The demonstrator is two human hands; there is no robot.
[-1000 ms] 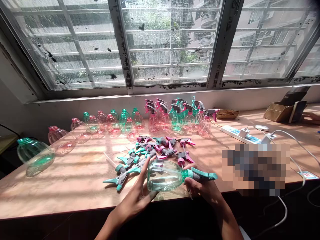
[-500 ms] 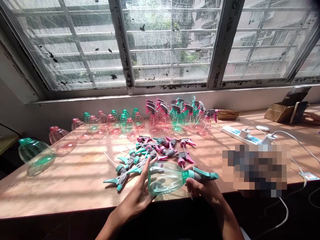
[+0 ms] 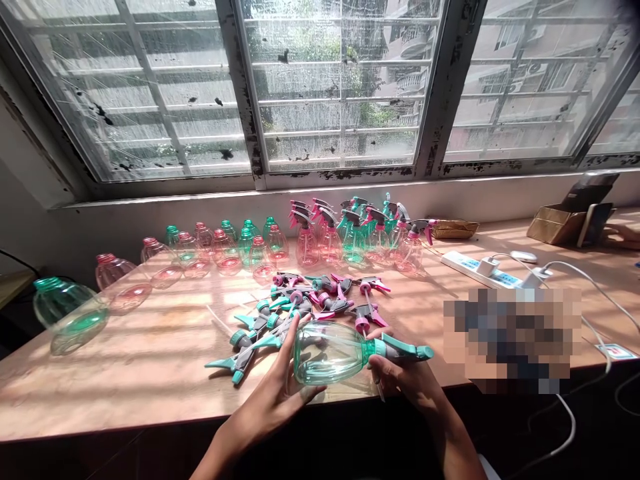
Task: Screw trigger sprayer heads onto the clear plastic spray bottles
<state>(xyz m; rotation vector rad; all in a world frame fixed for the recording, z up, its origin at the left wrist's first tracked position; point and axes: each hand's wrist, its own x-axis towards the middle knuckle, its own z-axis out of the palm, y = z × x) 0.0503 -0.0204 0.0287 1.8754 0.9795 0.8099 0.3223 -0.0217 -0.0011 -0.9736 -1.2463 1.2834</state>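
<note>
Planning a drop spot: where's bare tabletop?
Largest: front-left tabletop, between the leftmost green bottle and loose spray heads. Narrower: between the heads and power strip. Crowded: bottle rows by the wall, heads behind the held bottle.

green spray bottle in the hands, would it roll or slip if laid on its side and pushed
The green spray bottle would probably start to roll, since its body is rounded, but the trigger head jutting from its neck would likely check it. The smooth, shiny walls may feel somewhat slippery.
</note>
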